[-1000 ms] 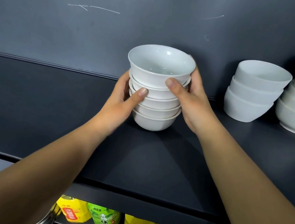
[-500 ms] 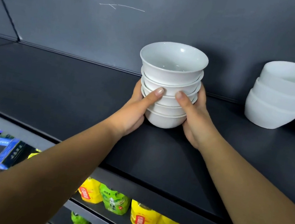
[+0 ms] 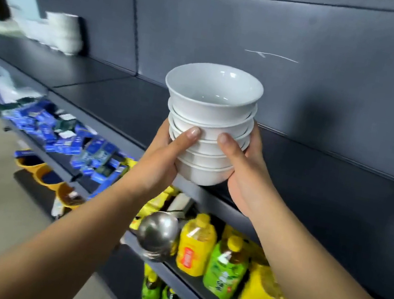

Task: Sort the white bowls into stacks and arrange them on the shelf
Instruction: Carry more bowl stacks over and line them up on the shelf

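Counts: 1 stack of white bowls (image 3: 206,135), roughly 6 deep, rims overlap so not exact. 2 hands: left hand (image 3: 162,159), right hand (image 3: 247,174). 1 steel ladle (image 3: 157,234). 1 yellow bottle (image 3: 196,246), 1 green bottle (image 3: 226,268). Blue boxes (image 3: 71,140): blurred, uncountable.

The stack of white bowls (image 3: 208,125) has been drawn back from deep on the shelf (image 3: 314,196) and is now held over its front edge between the left hand (image 3: 162,161) and right hand (image 3: 247,174). The view has been swung leftward: the neighbouring stacks on the right have been lost from sight, and a blurred pile of white dishes (image 3: 64,32) far along the shelf has been brought in
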Demonstrator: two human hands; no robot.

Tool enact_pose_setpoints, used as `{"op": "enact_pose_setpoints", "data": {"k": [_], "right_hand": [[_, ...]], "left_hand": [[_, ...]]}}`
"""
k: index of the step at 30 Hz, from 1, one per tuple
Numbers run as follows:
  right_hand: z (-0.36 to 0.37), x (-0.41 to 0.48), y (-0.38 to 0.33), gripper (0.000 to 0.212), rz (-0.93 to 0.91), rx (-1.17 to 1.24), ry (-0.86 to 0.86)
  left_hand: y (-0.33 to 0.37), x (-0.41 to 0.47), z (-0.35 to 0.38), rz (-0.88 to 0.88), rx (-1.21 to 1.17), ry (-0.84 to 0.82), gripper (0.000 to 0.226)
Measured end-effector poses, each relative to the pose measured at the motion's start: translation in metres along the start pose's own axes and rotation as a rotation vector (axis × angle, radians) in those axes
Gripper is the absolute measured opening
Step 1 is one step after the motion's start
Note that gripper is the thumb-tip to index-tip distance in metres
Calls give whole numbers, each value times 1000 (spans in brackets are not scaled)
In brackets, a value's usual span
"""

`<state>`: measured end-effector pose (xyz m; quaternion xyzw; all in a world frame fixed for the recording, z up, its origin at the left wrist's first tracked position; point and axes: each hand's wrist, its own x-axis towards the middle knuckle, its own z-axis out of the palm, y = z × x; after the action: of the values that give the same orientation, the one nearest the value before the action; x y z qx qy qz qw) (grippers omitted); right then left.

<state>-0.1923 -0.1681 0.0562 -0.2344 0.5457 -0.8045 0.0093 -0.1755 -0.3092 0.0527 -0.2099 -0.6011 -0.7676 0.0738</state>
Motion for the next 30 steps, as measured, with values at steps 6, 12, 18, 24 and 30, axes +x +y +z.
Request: {"op": "enact_pose_setpoints", "data": {"k": [6, 12, 18, 24, 30], "right_hand": [[159, 24, 64, 83, 62, 97, -144], [273, 41, 112, 47, 120, 150, -272], [345, 73, 145, 59, 142, 148, -392], [403, 135, 196, 60, 175, 178, -459], [455, 235, 247, 47, 168, 248, -490]], "left_hand": [[65, -69, -141, 11, 95, 178, 99], [114, -121, -241, 37, 181, 308, 98], [133, -135, -314, 91, 229, 399, 93], [134, -116, -406, 92, 241, 445, 90], [144, -55, -506, 95, 295, 473, 93]]}}
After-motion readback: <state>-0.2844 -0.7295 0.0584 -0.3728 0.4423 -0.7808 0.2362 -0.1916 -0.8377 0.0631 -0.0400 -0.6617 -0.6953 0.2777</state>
